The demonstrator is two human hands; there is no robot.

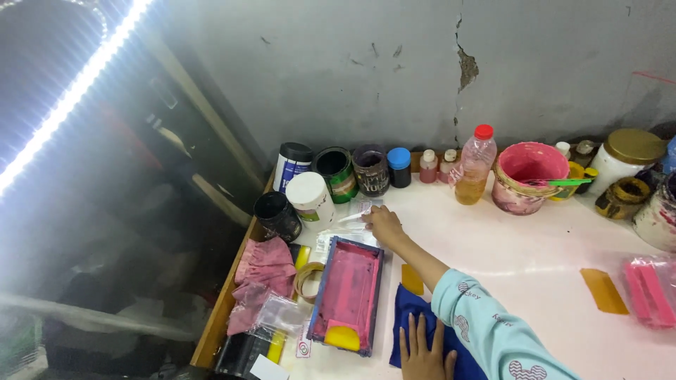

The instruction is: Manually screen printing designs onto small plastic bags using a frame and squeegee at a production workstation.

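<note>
**Worktable stock, left edge to right**

Pink crumpled rag [262, 271], at the table's left edge beside a clear plastic bag [280, 313]. Above it, a black cup [276, 214] and a white lidded plastic tub [310, 199].

Rectangular blue-framed screen coated in pink ink [346, 294], lying flat, with a yellow squeegee [342, 338] at its near end.

Small clear plastic packet [360, 210], on the white tabletop [521, 260] just above the screen and beside the tub. Your right hand [384, 224], arm in a light blue sleeve crossing over from the right, reaches to it with fingertips on it; I cannot tell whether the fingers have closed on it.

Dark blue cloth [415, 324], just right of the screen. Your left hand [422, 352] lies on it, palm down, fingers spread, grasping nothing.

Clear plastic bottle of amber liquid with a red cap [474, 167], against the back wall. Next to it, a pink-stained bucket [528, 176].

Flat amber scraper [603, 290] and pink scrapers in a plastic bag [649, 292], far right.
</note>
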